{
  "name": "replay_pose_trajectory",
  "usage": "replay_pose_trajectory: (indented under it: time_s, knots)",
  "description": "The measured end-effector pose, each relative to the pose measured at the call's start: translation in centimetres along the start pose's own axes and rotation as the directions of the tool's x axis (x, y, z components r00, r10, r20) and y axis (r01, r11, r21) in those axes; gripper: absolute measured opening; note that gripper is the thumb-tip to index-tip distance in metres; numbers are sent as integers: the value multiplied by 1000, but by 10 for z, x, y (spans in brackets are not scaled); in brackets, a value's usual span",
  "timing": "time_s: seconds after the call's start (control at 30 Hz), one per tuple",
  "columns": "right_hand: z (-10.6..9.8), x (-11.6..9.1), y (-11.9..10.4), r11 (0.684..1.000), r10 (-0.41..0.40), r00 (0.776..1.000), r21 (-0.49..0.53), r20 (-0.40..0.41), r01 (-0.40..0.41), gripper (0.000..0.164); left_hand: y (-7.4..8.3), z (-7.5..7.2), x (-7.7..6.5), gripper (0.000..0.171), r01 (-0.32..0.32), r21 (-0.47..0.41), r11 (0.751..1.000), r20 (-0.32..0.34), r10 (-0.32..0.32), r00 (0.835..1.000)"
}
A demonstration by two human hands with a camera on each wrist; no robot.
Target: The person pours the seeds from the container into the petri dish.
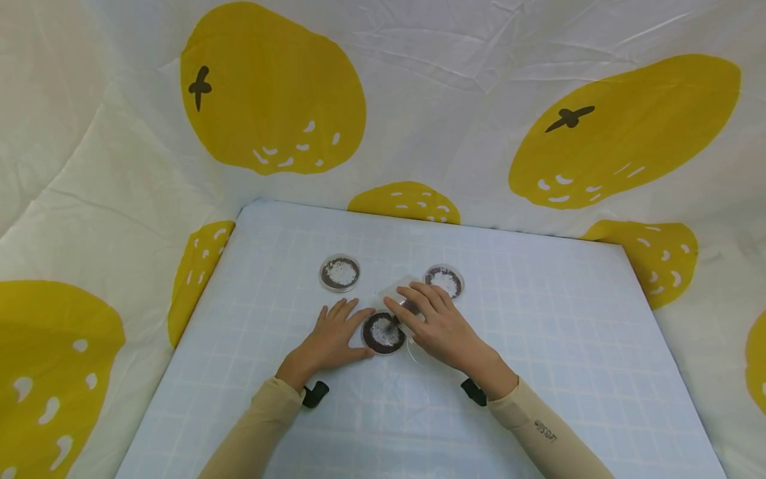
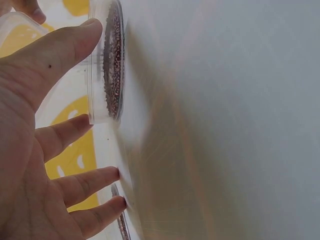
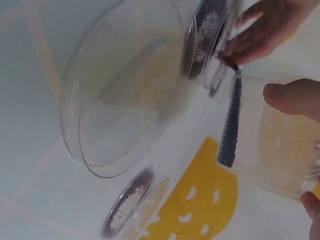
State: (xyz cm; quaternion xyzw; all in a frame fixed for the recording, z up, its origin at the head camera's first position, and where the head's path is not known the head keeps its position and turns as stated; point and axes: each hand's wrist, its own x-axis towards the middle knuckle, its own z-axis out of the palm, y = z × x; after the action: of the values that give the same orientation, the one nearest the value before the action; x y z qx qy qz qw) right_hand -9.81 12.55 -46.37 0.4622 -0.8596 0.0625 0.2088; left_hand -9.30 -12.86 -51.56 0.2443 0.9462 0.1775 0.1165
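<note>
A clear round petri dish (image 1: 383,334) stands on the table, holding dark grains with a whitish patch in the middle. My left hand (image 1: 331,339) holds its side between thumb and index finger, the other fingers spread on the table. My right hand (image 1: 447,327) grips a clear plastic box (image 3: 285,145) tilted over the dish. Dark grains (image 3: 230,125) lie along the box's lower wall, and some reach its mouth beside the dish. A clear round lid (image 3: 75,140) lies on the table below the right hand.
Two more petri dishes with dark grains and whitish middles stand farther back, one at left (image 1: 340,273) and one at right (image 1: 445,280), partly behind the right hand. A pale checked cloth covers the table (image 1: 538,319). A fruit-print curtain (image 1: 431,120) hangs behind it.
</note>
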Motion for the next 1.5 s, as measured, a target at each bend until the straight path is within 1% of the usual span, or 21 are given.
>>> replay_pose_trajectory:
  time_s: [0.3, 0.53, 0.73, 0.83, 0.97, 1.13, 1.33, 1.43, 1.5]
  knots:
    - [0, 0, 0, 1000, 2, 1000, 3, -3, -2, 98, 0, 0, 1, 80, 3, 2, 1000, -1, -3, 1000]
    - [-1, 1, -2, 1000, 0, 1000, -4, -16, 0, 94, 0, 0, 1, 81, 6, -1, 1000, -6, -6, 1000]
    - [1, -1, 0, 999, 35, 999, 36, -20, -34, 88, 1, -2, 0, 81, -1, -14, 1000, -13, 1, 1000]
    - [3, -3, 2, 997, 56, 998, 62, -20, -54, 90, 1, -2, -1, 81, -7, -25, 1000, -21, 6, 1000]
    - [4, -6, 5, 990, 85, 996, 110, -16, -83, 97, 1, -1, 0, 82, -9, -26, 1000, -24, 8, 1000]
    - [5, -9, 8, 971, 137, 991, 198, -14, -131, 102, 0, 0, 1, 81, -12, -22, 1000, -29, 11, 1000]
    - [10, -13, 13, 939, 201, 979, 291, -35, -182, 97, 0, 0, 1, 82, -8, -26, 1000, -25, 8, 1000]
    - [11, -15, 14, 919, 226, 973, 344, -55, -194, 96, 1, 0, 1, 82, -6, -30, 1000, -24, 6, 1000]
    - [12, -17, 15, 902, 251, 967, 374, -49, -215, 96, 1, 0, 1, 82, -6, -32, 999, -25, 5, 1000]
